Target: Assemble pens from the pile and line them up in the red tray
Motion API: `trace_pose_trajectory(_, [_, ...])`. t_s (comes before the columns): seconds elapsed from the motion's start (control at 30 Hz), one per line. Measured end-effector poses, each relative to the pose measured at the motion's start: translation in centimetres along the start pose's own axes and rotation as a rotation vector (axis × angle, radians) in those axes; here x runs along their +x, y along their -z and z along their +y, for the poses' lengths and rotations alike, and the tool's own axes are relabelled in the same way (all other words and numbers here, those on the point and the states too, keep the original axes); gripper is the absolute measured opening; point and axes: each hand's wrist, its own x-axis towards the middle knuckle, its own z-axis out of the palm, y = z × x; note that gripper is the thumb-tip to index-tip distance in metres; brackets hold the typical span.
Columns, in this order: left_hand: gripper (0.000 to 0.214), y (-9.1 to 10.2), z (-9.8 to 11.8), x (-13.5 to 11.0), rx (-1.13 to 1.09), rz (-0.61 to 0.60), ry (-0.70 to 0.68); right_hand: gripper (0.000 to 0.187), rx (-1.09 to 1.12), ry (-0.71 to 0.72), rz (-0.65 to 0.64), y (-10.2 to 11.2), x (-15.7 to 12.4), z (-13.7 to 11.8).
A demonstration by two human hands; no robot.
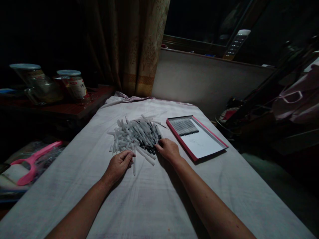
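Observation:
A loose pile of translucent pen barrels (141, 131) lies on the cloth, with small black pen caps (147, 148) at its near right side. At the near left of the pile is my left hand (121, 163), its fingers closed on one clear pen barrel (135, 166) that stands out past the fingertips. My right hand (168, 149) reaches to the right edge of the pile beside the black caps. Its thumb and fingers are pinched together, and what is between them is too small to make out. Right of that hand lies a shallow red-edged box (183, 142) holding a row of black-tipped pens (184, 126).
A pale cloth (149, 199) covers the bed-like surface. At left, lidded jars (76, 87) stand on a dark red table (82, 111), above a pink plastic object (32, 162). A curtain (139, 49) hangs behind. A bottle (236, 44) stands on the sill at right.

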Motion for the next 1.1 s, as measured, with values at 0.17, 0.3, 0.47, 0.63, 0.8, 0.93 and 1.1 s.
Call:
trace_pose_trajectory(0.17, [0.048, -0.1, 0.2, 0.0, -0.006, -0.001, 0.015, 0.025, 0.041, -0.06, 0.008, -0.1, 0.3, 0.1])
trace_pose_trajectory(0.3, [0.049, -0.1, 0.2, 0.0, -0.007, 0.0, 0.022, 0.025, 0.179, -0.13, 0.077, -0.8, -0.2, 1.3])
trace_pose_trajectory(0.47, [0.044, 0.0, 0.0, 0.0, 0.08, -0.013, -0.031, 0.023, 0.476, -0.202, 0.199, -1.4, -1.3, 3.2])
trace_pose_trajectory(0.63, [0.032, 0.0, -0.2, 0.1, 0.241, 0.022, -0.155, 0.031, 0.592, -0.215, 0.312, -1.0, -2.8, 4.9])
trace_pose_trajectory(0.8, [0.026, 0.3, -0.7, -0.2, 0.456, -0.011, -0.401, 0.038, 0.879, -0.297, 0.557, -1.0, -4.3, 6.3])
trace_pose_trajectory(0.93, [0.032, 1.2, -0.8, -0.7, 0.662, -0.154, -0.549, 0.034, 1.074, -0.347, 0.658, -0.8, -5.1, 6.6])
trace_pose_trajectory(1.1, [0.025, 1.8, -0.7, -0.7, 0.877, -0.15, -0.637, 0.032, 1.302, -0.369, 0.68, -0.2, -5.4, 5.7])
